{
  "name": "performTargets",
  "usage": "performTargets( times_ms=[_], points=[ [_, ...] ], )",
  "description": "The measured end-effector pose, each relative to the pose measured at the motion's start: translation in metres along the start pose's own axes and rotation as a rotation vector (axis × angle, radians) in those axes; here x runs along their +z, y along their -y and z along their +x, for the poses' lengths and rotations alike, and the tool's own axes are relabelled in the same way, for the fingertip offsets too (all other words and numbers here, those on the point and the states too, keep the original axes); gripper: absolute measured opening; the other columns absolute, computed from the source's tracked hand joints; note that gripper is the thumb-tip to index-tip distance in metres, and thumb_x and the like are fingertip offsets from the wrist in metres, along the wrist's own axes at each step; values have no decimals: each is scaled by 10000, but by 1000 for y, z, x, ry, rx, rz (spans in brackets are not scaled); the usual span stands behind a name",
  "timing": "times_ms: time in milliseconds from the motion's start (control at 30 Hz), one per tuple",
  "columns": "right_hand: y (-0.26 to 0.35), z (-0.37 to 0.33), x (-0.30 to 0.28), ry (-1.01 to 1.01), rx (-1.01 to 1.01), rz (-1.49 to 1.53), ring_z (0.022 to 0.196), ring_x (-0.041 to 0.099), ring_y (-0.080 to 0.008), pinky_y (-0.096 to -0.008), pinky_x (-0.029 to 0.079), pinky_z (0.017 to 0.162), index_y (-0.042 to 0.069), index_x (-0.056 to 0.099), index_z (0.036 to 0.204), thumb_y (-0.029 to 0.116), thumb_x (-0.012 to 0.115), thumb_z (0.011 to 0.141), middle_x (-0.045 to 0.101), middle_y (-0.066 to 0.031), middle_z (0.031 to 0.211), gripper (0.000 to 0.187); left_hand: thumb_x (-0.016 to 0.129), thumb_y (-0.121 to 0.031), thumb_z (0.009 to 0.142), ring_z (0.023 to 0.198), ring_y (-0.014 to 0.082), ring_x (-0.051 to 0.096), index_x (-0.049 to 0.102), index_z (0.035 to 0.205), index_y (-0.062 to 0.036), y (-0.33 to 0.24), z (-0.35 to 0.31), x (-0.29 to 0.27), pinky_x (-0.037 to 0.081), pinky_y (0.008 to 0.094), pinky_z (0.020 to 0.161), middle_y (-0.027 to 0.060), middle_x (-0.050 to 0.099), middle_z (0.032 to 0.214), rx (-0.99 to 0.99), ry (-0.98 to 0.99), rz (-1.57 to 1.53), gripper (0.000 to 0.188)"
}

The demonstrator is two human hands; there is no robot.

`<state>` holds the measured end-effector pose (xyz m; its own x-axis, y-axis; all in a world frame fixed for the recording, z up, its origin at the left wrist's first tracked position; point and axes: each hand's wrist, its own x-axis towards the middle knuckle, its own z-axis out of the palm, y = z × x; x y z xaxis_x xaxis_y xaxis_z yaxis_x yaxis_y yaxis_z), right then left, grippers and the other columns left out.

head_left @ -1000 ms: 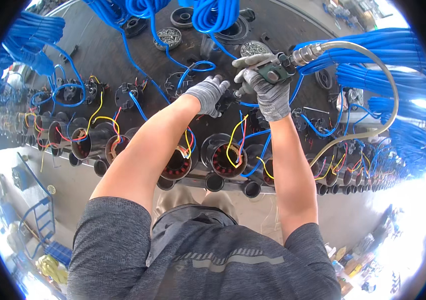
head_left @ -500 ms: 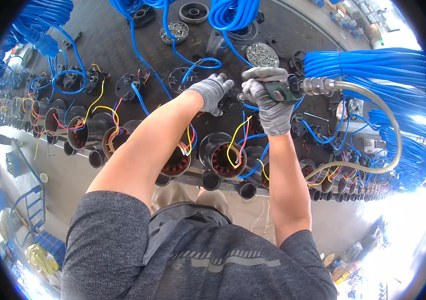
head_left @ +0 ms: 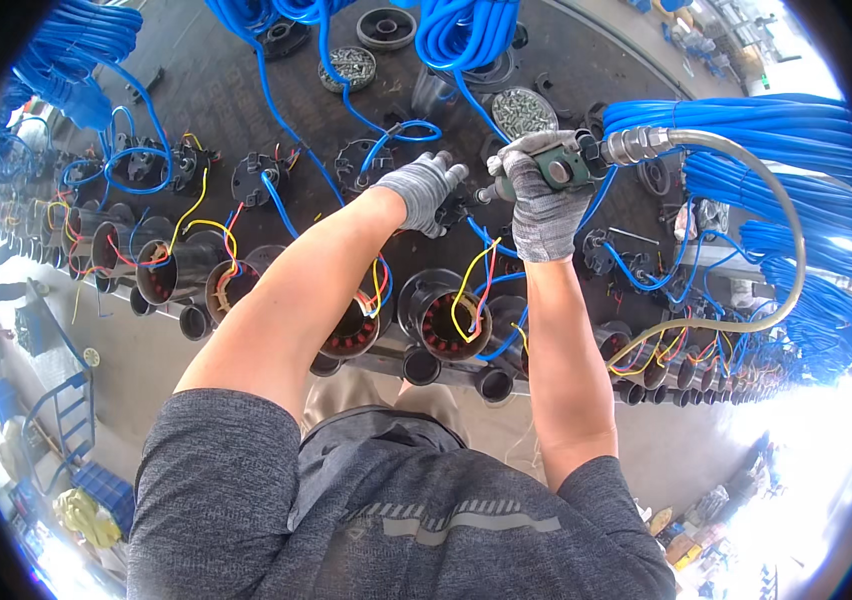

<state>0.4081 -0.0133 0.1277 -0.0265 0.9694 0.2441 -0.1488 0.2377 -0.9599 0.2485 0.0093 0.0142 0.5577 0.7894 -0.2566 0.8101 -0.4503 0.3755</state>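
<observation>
My right hand [head_left: 549, 205], in a grey knit glove, is wrapped round a green air screwdriver [head_left: 558, 170]. A grey hose [head_left: 761, 200] runs from its right end. The driver lies nearly level, its tip pointing left at a small black end cover [head_left: 454, 209]. Gloved alike, my left hand [head_left: 424, 192] curls its fingers over that cover and hides much of it; whether the tip touches it I cannot tell. Below stands an open motor housing [head_left: 454, 322] with yellow, red and blue wires rising from it. A dish of screws [head_left: 523, 114] sits just beyond the driver.
A row of black motor housings [head_left: 156, 268] lines the near table edge. Other end covers [head_left: 261, 178] with blue cables lie behind them. Coiled blue cables [head_left: 746, 130] are heaped at right and far back. Another screw dish [head_left: 348, 68] stands near a round metal part [head_left: 386, 28].
My right hand has turned the screwdriver, so more of its green body shows and its tip points left toward the cover. The left hand has stayed almost in place.
</observation>
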Motion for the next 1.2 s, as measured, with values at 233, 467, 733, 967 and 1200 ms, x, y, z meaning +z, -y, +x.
performTargets(
  times_ms=[233, 467, 733, 967, 1200],
  points=[
    [2, -1, -4, 14, 17, -20, 633, 655, -102, -229, 532, 506, 42, 647, 957, 10, 666, 898, 712, -66, 796, 70, 927, -349, 595, 1242, 425, 498, 375, 1469, 4, 0, 1, 0, 442, 465, 1076, 255, 469, 1364, 12, -17, -17, 1092],
    [-5, -3, -4, -24, -33, -90, 647, 660, -100, -228, 529, 519, 53, 656, 928, 60, 695, 889, 711, -48, 793, 56, 925, -373, 597, 1265, 432, 489, 374, 1472, 22, -5, 0, 2, 435, 453, 1090, 275, 456, 1392, -16, -28, -11, 1107],
    [-7, -2, -7, -42, 61, -72, 699, 664, -94, -238, 530, 627, 47, 669, 936, 66, 713, 878, 715, -44, 807, 75, 910, -388, 628, 1296, 434, 481, 347, 1485, 35, -11, -2, -3, 428, 440, 1108, 302, 434, 1432, -40, -34, -21, 1110],
    [-1, 0, -2, -19, -41, -125, 725, 662, -88, -236, 520, 639, 44, 680, 952, 43, 700, 885, 727, -52, 827, 69, 909, -380, 634, 1310, 430, 470, 350, 1485, 16, -13, -3, -6, 419, 441, 1120, 296, 428, 1441, -48, -20, -18, 1092],
    [10, 28, 9, 152, 207, -100, 764, 690, -145, -254, 533, 631, 13, 632, 1110, 17, 650, 891, 734, -104, 992, 219, 904, -374, 627, 1309, 421, 468, 351, 1498, 3, -14, -1, -6, 416, 434, 1125, 284, 428, 1439, -41, 26, 0, 1099]
  ],
)
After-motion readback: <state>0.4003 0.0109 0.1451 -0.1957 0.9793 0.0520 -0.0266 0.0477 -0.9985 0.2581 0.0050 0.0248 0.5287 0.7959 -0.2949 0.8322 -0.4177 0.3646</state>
